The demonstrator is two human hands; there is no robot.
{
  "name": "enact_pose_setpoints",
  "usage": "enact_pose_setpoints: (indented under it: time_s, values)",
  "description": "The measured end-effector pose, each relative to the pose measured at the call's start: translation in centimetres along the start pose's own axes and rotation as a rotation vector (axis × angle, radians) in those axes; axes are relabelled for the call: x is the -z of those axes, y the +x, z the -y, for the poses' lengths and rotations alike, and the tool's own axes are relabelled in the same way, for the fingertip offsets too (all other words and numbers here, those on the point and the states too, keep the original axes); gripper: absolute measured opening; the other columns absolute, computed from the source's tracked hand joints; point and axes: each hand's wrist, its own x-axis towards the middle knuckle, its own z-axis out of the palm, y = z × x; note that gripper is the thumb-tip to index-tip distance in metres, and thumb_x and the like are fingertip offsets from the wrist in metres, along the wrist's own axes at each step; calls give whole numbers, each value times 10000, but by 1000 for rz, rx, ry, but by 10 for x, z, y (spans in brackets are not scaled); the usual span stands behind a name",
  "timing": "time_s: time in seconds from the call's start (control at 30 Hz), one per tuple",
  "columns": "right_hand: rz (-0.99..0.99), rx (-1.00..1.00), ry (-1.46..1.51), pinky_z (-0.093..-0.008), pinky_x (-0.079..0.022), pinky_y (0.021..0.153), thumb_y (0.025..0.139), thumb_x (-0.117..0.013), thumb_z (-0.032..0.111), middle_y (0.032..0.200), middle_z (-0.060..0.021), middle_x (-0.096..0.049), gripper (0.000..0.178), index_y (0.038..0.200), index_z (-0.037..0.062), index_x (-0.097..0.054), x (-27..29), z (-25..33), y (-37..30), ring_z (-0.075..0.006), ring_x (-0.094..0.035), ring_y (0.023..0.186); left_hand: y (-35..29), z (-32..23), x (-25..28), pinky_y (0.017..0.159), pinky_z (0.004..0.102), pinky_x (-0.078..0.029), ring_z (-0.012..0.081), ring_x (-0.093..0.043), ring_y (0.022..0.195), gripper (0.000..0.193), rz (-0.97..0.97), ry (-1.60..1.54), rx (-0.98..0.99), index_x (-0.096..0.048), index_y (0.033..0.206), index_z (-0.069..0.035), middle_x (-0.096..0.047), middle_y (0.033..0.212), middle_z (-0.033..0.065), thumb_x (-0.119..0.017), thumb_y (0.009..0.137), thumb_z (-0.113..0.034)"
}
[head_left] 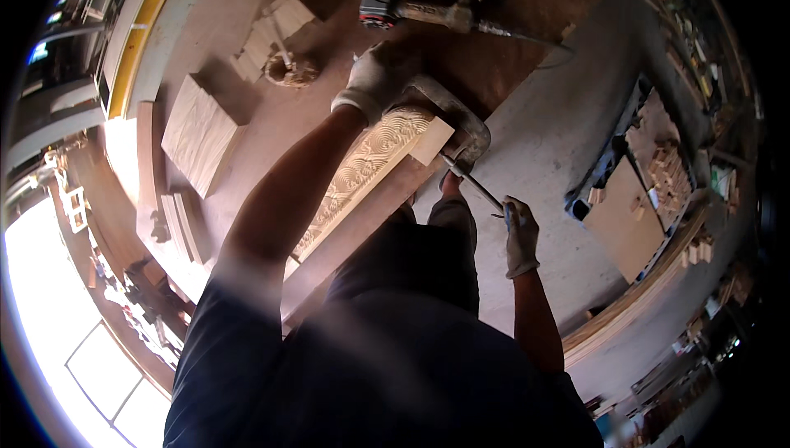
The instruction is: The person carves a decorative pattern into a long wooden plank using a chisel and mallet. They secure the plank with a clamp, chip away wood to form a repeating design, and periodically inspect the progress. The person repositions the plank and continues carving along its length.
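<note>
A carved wooden board (355, 178) with a swirling relief lies along the near edge of the workbench. Near its right end sits a pale wood block (432, 142). A metal C-clamp (462, 111) curves around that end, and its long screw (481, 188) slants down to the right. My right hand (520, 238), in a light glove, is closed on the outer end of the screw. At the far end of the clamp frame is my gloved left hand (374, 82), against the board's far side; shadow hides its fingers.
Farther back on the bench lies a power tool (440, 12) with a cord or hose. A small round pot (292, 72) with a stick in it stands left, beside wood offcuts (284, 24) and a large wood block (200, 134). A bin of scraps (634, 193) stands on the floor at right.
</note>
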Motion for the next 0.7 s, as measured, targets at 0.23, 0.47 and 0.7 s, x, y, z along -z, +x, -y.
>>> enact_pose_setpoints:
  time_s: [0.23, 0.47, 0.7]
  values:
    - [-124, 82, -388, -387, -514, 972, 883, -821, 276, 1154, -153, -719, 464, 1208, -18, -670, 37, 35, -2, -266, -681, 1085, -113, 23, 31, 984, 480, -512, 374, -646, 1126, 606, -260, 349, -263, -628, 1275, -5, -657, 1227, 213, -819, 854, -397]
    - [-46, 410, -584, -434, -505, 977, 826, -840, 232, 1137, -160, -694, 435, 1164, 9, -678, -3, 91, 14, -335, -645, 1102, -186, 66, -1, 1143, 555, -347, 431, -415, 1396, 969, -189, 426, -167, -434, 1466, 17, -469, 1478, 238, -836, 740, -483]
    - [46, 499, -644, -446, -501, 980, 827, -824, 209, 1145, -154, -695, 402, 1150, 22, -675, -27, 107, 19, -349, -631, 1117, -186, 73, -5, 1114, 575, -366, 443, -443, 1370, 883, -209, 447, -172, -471, 1443, 12, -484, 1462, 242, -792, 782, -478]
